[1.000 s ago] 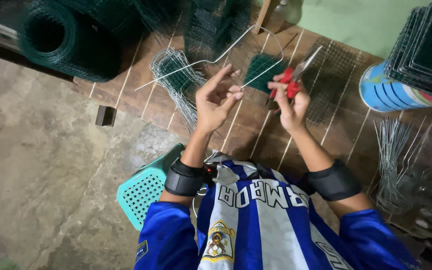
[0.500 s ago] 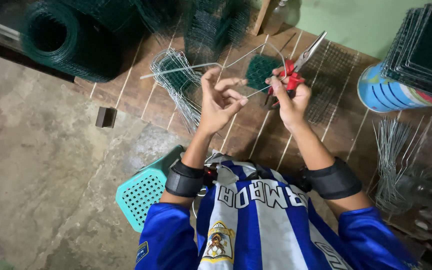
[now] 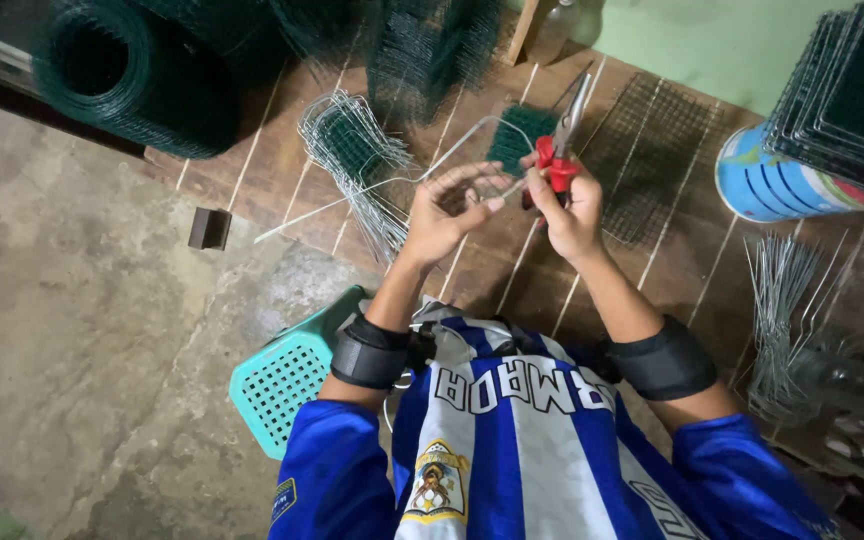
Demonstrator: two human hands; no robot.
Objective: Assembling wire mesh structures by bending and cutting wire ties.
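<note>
My left hand [image 3: 449, 208] pinches a long, bent steel wire [image 3: 352, 198] that runs out to the left and arches over toward my right hand. My right hand [image 3: 570, 205] grips red-handled pliers [image 3: 558, 135], jaws pointing up and away, close against the wire's end. A small piece of green wire mesh [image 3: 515, 137] lies on the wooden platform just behind both hands. Black bands wrap both of my wrists.
Bent wire frames [image 3: 357, 160] are piled left of my hands. A green mesh roll [image 3: 132, 75] lies far left, a flat mesh panel [image 3: 652, 150] to the right, a blue can [image 3: 782, 185] under stacked mesh frames, cut wires [image 3: 782, 300] at right, and a teal basket [image 3: 287, 375] by my knee.
Both hands have drawn closer together. The wire has swung lower, and the pliers have tipped more upright next to the wire's end.
</note>
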